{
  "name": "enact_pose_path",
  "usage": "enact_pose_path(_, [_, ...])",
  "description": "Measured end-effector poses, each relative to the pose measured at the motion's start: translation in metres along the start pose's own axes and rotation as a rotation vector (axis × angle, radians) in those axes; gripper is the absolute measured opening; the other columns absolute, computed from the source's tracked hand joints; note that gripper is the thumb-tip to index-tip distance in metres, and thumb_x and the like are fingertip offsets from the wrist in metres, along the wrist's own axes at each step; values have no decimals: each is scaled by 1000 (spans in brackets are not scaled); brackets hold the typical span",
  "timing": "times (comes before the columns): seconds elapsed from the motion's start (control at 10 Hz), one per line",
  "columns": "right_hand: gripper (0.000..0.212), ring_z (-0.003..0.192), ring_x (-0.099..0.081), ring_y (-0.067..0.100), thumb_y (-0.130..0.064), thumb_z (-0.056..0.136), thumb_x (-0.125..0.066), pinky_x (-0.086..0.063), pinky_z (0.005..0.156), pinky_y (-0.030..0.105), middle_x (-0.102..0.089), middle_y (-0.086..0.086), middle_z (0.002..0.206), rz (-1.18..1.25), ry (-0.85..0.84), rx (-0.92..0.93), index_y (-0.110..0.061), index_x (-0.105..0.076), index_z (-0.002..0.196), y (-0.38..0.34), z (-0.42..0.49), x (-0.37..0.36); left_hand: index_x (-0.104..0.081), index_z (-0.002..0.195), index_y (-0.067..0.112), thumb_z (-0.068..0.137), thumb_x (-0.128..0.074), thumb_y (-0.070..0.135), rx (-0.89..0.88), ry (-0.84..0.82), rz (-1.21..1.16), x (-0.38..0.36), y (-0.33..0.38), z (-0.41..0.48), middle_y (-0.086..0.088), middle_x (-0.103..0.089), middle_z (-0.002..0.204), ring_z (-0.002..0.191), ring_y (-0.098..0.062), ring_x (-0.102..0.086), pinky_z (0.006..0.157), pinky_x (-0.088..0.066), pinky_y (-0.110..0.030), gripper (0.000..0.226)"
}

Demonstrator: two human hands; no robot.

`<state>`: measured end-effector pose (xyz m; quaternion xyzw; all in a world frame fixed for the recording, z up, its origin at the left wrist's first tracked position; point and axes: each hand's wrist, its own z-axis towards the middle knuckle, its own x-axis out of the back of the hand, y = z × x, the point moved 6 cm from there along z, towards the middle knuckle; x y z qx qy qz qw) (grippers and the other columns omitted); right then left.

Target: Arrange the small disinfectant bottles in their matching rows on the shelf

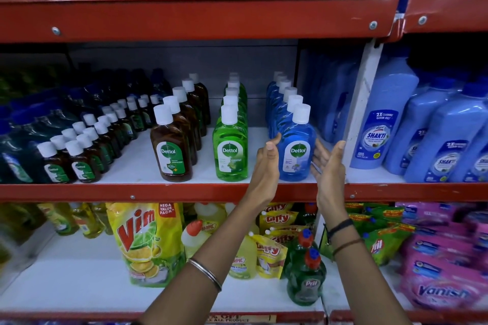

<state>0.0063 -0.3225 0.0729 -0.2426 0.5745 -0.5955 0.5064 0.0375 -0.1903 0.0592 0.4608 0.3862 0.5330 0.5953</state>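
Red metal store shelf (pixel 184 191), white deck, Dettol rows.
Front clear-blue plastic Dettol bottle w/ white cap (pixel 297 146) stood at shelf edge btwn left hand (pixel 265 166) & right hand (pixel 328 163), both spread wide, gripping nothing.

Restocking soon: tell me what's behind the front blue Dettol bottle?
Behind the front blue Dettol bottle, a row of blue bottles runs back; mostly their white caps show, bodies largely covered.

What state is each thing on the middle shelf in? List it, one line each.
Blue row: upright, capped, lined up front to back.
Green row: upright, capped, aligned.
Brown row: upright, capped, aligned.
Small brown bottles: upright, in rows.
Left hand: open beside front blue bottle.
Right hand: open, empty.
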Motion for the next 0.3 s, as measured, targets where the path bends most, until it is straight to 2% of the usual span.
enact_pose_path(0.1, [60,110,-53,10,-51,97,-18,-44,76,11,-55,7,134,4,9,12,-15,-52,131,1,-2,0,-38,111,78,65,-15,99,-8,0,32,0,-2,0,-3,-43,144,136,-20,-41,113,-36,-54,55])
enact_pose_path(0.2, [64,118,-54,15,-56,93,-21,-45,81,13,-55,7,135,-6,17,30,-14,-51,131,-3,-1,0,-40,119,67,66,-16,99,-22,-3,70,5,6,-7,0,-43,144,135,-15,-42,114,-35,-51,66])
enact_pose_path(0.3, [66,119,-57,18,-58,90,-28,-47,93,22,-58,12,133,-21,129,133,-11,-52,129,-1,-21,21,-41,130,43,76,-20,90,-142,71,80,15,27,-19,9,-46,136,126,4,-43,111,-36,-29,75])
